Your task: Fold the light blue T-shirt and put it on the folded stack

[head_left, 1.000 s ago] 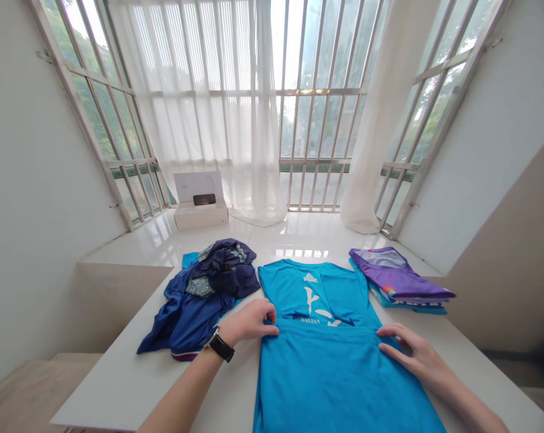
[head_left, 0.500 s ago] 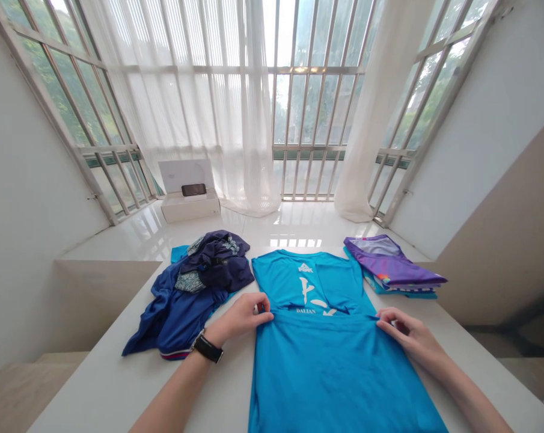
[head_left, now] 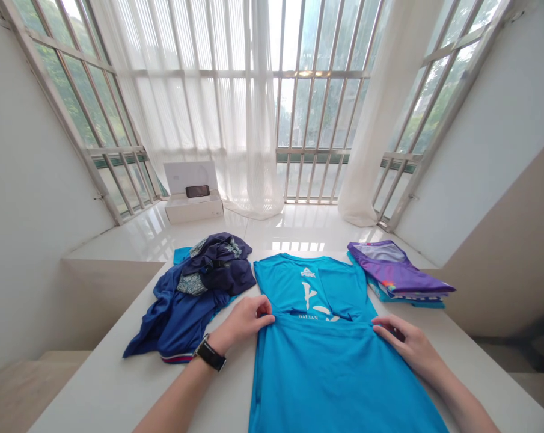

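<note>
Stretching widest is the smooth, flat white desk. Down its middle I see the bright-blue, thin-knit T-shirt, its lower part laid in a straight edge across white lettering. On the left is a crumpled heap of navy and royal-blue cloth; on the right, a squared, folded stack topped with slick purple fabric. I have the left hand and the right hand at opposite ends of that edge, thumb and fingers of each pinching the blue fabric. A black rectangular watch is strapped behind the left hand.
</note>
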Tool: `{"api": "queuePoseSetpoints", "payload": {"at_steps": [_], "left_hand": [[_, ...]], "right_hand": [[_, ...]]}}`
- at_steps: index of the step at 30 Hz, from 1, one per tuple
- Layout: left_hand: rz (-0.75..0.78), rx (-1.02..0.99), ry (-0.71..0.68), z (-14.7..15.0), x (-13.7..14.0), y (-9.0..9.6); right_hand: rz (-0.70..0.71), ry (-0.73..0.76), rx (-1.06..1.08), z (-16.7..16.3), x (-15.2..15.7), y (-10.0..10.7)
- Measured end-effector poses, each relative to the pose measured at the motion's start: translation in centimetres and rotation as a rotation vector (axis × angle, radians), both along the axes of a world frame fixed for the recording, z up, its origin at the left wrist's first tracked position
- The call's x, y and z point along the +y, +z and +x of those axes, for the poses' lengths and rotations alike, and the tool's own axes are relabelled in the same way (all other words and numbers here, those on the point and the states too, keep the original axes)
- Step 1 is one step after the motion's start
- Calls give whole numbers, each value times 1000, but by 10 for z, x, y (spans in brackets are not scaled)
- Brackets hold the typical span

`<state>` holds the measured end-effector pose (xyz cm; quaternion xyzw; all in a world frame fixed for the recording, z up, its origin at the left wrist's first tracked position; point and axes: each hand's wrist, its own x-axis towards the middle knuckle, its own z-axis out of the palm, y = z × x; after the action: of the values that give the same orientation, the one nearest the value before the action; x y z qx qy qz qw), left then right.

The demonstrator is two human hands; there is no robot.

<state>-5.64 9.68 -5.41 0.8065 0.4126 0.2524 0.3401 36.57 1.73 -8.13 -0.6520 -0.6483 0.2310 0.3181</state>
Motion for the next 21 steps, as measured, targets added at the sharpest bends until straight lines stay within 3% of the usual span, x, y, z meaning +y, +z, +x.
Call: {"api": "queuePoseSetpoints", "payload": {"at_steps": [21], "left_hand": [[126, 161, -51, -2, -1, -2]], "right_hand": [[76, -90, 107, -12, -7, 16]]}}
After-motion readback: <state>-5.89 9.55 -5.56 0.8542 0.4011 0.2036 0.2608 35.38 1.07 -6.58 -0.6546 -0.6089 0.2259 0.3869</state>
